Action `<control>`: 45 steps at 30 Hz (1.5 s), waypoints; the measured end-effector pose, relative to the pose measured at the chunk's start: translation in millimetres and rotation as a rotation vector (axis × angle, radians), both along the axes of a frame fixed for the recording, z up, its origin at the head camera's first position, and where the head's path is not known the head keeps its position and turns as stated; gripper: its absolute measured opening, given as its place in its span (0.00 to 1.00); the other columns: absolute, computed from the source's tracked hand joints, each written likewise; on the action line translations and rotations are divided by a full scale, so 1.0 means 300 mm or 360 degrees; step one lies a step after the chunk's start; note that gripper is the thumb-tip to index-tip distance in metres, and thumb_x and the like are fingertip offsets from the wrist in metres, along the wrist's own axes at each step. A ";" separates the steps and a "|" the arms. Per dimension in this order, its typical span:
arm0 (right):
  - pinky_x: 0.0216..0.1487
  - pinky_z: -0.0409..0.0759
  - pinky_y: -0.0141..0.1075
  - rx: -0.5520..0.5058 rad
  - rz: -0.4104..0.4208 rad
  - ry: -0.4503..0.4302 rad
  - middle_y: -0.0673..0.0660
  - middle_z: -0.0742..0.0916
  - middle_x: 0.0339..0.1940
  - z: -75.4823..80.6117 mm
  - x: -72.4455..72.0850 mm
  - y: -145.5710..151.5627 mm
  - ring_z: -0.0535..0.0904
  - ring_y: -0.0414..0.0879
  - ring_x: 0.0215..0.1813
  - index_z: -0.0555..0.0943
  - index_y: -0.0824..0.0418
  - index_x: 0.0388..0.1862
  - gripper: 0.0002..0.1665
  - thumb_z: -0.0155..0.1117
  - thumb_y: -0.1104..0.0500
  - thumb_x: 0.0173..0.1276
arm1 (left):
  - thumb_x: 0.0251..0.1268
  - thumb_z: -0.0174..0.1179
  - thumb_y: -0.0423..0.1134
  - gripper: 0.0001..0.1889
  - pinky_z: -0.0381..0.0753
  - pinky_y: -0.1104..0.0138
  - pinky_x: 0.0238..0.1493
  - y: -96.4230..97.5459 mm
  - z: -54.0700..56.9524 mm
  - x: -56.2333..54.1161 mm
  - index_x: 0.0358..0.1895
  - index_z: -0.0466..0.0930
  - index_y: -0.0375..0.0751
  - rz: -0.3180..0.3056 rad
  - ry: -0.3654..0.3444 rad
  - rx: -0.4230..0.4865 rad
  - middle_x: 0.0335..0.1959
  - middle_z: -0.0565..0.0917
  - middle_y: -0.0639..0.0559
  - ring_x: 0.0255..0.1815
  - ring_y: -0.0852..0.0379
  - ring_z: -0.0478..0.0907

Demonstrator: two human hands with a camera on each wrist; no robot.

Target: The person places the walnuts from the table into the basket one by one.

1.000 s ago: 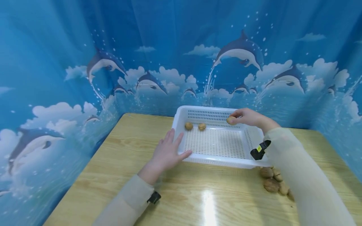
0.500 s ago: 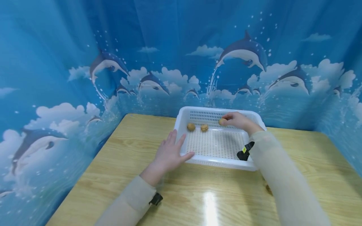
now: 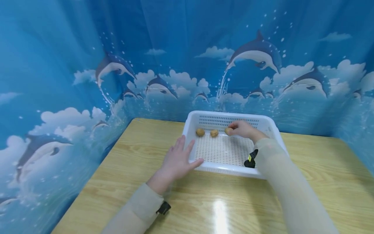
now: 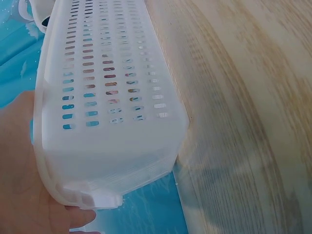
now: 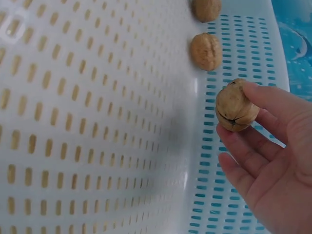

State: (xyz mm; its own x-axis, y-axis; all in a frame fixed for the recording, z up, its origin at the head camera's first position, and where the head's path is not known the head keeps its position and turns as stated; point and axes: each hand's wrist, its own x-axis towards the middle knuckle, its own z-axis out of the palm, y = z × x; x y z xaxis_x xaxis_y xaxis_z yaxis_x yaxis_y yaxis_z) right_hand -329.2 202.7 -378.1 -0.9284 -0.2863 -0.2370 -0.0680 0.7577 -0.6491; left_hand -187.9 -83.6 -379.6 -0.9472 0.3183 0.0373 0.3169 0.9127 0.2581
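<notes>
A white perforated plastic basket [image 3: 225, 168] sits on the wooden table. Inside, along its far wall, lie two walnuts: one walnut [image 3: 200, 132] in the far left corner and another walnut [image 3: 214, 133] to its right. My right hand [image 3: 244, 129] pinches a third walnut [image 5: 235, 107] between thumb and fingertips, low inside the basket beside those two. A dark crack shows in its shell in the right wrist view. My left hand [image 3: 177, 160] lies over the basket's left rim with its fingers extended and spread; the left wrist view shows it beside the perforated wall [image 4: 105, 97].
The wooden table [image 3: 140, 143] extends around the basket on its left, front and right. Behind it hangs a blue curtain [image 3: 181, 48] printed with dolphins and clouds. My right sleeve [image 3: 287, 182] covers part of the table's right side.
My right hand has carried its walnut left and lower into the basket, towards the two others. The walnut pile on the right of the table has become hidden behind my sleeve. The left hand stays put.
</notes>
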 end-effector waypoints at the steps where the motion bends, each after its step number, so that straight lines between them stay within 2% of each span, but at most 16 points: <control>1: 0.60 0.65 0.57 0.0019 0.0003 0.0010 0.64 0.75 0.60 -0.002 0.000 -0.002 0.67 0.60 0.62 0.72 0.64 0.61 0.27 0.60 0.53 0.67 | 0.59 0.41 0.73 0.45 0.51 0.45 0.67 0.002 0.003 0.002 0.74 0.48 0.48 -0.0004 0.0000 -0.0003 0.75 0.42 0.40 0.73 0.43 0.41; 6: 0.59 0.67 0.55 0.0058 0.0025 0.0045 0.64 0.77 0.58 -0.003 -0.004 -0.016 0.69 0.59 0.60 0.73 0.65 0.60 0.26 0.60 0.54 0.67 | 0.59 0.40 0.73 0.45 0.50 0.45 0.67 0.010 0.008 0.008 0.74 0.49 0.48 -0.0001 0.0002 0.0001 0.75 0.41 0.40 0.74 0.42 0.40; 13: 0.61 0.66 0.54 0.0063 -0.0003 0.0020 0.66 0.75 0.61 -0.012 0.000 -0.009 0.67 0.60 0.63 0.69 0.66 0.64 0.27 0.57 0.55 0.69 | 0.59 0.39 0.74 0.46 0.48 0.46 0.68 0.018 0.003 0.011 0.74 0.47 0.50 -0.0003 -0.0017 -0.0004 0.75 0.40 0.41 0.74 0.44 0.38; 17: 0.61 0.66 0.54 0.0028 0.0002 0.0042 0.67 0.74 0.61 0.002 0.010 0.004 0.67 0.61 0.63 0.68 0.67 0.64 0.27 0.55 0.56 0.70 | 0.58 0.38 0.74 0.46 0.47 0.46 0.68 0.022 0.003 0.011 0.75 0.47 0.50 -0.0014 -0.0027 -0.0001 0.75 0.40 0.41 0.74 0.44 0.37; 22: 0.60 0.67 0.55 -0.0029 0.0010 0.0120 0.68 0.74 0.61 0.056 0.027 0.016 0.67 0.61 0.63 0.68 0.67 0.64 0.27 0.55 0.56 0.70 | 0.59 0.39 0.73 0.45 0.49 0.46 0.68 0.022 0.008 0.013 0.74 0.47 0.49 -0.0018 -0.0027 0.0008 0.75 0.40 0.41 0.74 0.44 0.37; 28: 0.60 0.66 0.56 -0.0029 0.0049 0.0156 0.67 0.73 0.62 0.151 0.059 0.046 0.65 0.61 0.64 0.66 0.66 0.66 0.29 0.54 0.54 0.71 | 0.59 0.40 0.73 0.45 0.48 0.46 0.68 0.018 0.012 0.013 0.74 0.48 0.48 -0.0007 -0.0033 0.0024 0.75 0.40 0.41 0.74 0.43 0.38; 32: 0.60 0.65 0.57 -0.0007 0.0085 0.0217 0.67 0.72 0.62 0.217 0.085 0.083 0.65 0.62 0.64 0.65 0.66 0.67 0.32 0.54 0.49 0.71 | 0.59 0.40 0.73 0.45 0.48 0.46 0.68 0.015 0.011 0.010 0.74 0.48 0.48 -0.0010 -0.0023 0.0021 0.75 0.40 0.40 0.74 0.43 0.38; 36: 0.60 0.64 0.59 -0.0011 0.0057 0.0246 0.67 0.71 0.64 0.266 0.120 0.128 0.64 0.63 0.64 0.65 0.65 0.67 0.36 0.54 0.43 0.69 | 0.59 0.40 0.73 0.45 0.49 0.46 0.68 0.011 0.008 0.006 0.74 0.48 0.49 -0.0009 -0.0020 0.0031 0.75 0.40 0.40 0.74 0.43 0.38; 40: 0.60 0.64 0.59 -0.0038 0.0019 0.0248 0.66 0.71 0.65 0.287 0.158 0.183 0.63 0.63 0.65 0.65 0.63 0.67 0.38 0.54 0.41 0.68 | 0.59 0.39 0.73 0.45 0.49 0.46 0.68 0.004 0.001 0.002 0.74 0.47 0.50 0.0004 -0.0019 0.0022 0.75 0.40 0.41 0.74 0.43 0.39; 45: 0.59 0.64 0.61 -0.0084 -0.0029 0.0203 0.67 0.70 0.65 0.277 0.215 0.267 0.61 0.64 0.66 0.62 0.64 0.69 0.42 0.53 0.38 0.67 | 0.59 0.38 0.74 0.46 0.48 0.46 0.68 -0.002 -0.006 0.003 0.74 0.47 0.49 -0.0012 -0.0017 0.0035 0.75 0.40 0.40 0.74 0.42 0.39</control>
